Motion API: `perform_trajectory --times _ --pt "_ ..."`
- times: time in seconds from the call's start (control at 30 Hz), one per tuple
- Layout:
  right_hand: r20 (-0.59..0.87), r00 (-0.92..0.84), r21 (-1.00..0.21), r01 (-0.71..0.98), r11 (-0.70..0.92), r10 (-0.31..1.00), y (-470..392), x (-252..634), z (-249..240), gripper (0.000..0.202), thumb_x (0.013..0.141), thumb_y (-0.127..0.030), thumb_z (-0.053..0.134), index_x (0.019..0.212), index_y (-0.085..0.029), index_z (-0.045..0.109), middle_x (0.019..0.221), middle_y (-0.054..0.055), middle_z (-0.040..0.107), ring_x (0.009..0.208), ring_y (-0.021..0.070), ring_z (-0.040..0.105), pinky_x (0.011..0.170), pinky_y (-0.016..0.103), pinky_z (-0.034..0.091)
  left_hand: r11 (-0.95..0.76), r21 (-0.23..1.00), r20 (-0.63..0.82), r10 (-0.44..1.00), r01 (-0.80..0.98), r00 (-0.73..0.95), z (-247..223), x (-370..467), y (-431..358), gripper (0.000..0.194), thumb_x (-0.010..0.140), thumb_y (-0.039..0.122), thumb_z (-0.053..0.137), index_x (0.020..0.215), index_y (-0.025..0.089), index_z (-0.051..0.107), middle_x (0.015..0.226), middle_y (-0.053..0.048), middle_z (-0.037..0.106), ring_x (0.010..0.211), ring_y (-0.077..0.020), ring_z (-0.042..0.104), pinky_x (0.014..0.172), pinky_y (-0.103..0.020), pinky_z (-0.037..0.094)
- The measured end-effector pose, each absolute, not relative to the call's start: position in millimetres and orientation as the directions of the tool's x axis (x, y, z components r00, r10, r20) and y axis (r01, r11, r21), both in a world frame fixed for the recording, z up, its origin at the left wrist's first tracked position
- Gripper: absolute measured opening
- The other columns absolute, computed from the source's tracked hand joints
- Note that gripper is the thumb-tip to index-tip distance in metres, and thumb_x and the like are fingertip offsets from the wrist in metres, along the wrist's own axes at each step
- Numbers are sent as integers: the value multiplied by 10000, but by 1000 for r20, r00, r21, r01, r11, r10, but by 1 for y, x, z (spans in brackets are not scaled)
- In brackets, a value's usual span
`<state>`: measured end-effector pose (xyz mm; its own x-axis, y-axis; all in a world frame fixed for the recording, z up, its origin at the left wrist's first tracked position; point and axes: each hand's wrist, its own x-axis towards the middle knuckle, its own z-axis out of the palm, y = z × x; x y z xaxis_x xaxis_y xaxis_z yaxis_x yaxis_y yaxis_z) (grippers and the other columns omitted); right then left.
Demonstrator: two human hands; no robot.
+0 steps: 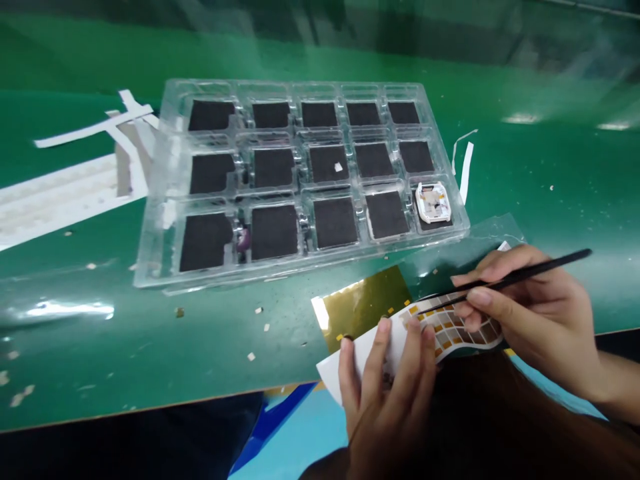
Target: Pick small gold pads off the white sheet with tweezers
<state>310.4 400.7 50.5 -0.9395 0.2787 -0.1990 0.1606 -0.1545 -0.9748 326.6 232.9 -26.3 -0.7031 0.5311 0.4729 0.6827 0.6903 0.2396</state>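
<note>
At the far left, white paper strips (95, 127) lay on the green table (125, 347), and beside them sat a clear compartment tray (300, 180) of dark pads, with one small white-framed part (433, 203) in its lower right pocket. Near the table's front edge, the left hand (385, 387) gripped a curled white sticker sheet (440, 333) from below, fingers over its face. Just right, the right hand (530, 313) pinched black tweezers (505, 281), their tips touching the sheet's small amber squares.

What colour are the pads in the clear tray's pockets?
Black pads, in the clear tray; head view.
</note>
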Motion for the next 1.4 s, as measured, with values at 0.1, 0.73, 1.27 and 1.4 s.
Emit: perform_trajectory --times 0.1,0.73,1.27,1.4 --pt "0 -922 -998 22 53 388 400 313 60 177 784 -127 693 862 -273 632 918 42 662 736 176 678 572 281 592 691 240 459 538 682 -707 -25 327 233 261 868 188 533 1113 179 624 1207 -6 612 1309 -300 350 1120 -568 187" --pt "-422 -892 -906 411 -99 161 405 282 28 270 676 -280 789 743 -178 549 541 -23 634 421 84 547 381 173 431 686 256 525 493 681 -694 -29 326 233 252 830 183 592 1077 183 640 1122 -35 651 1210 -268 475 1094 -551 255" --pt "-451 -882 -892 439 -111 135 406 280 29 244 676 -251 788 738 -171 566 547 -19 636 442 89 563 403 167 445 689 253 526 491 679 -694 -28 326 233 246 836 173 584 1076 173 639 1131 -43 645 1185 -266 494 1079 -560 275" --pt "-447 -885 -892 428 -147 129 406 281 29 213 679 -191 784 727 -165 578 539 -30 632 442 61 547 412 125 439 695 262 519 483 670 -705 -28 326 234 246 825 169 599 1067 176 642 1122 -39 649 1177 -264 501 1082 -555 274"
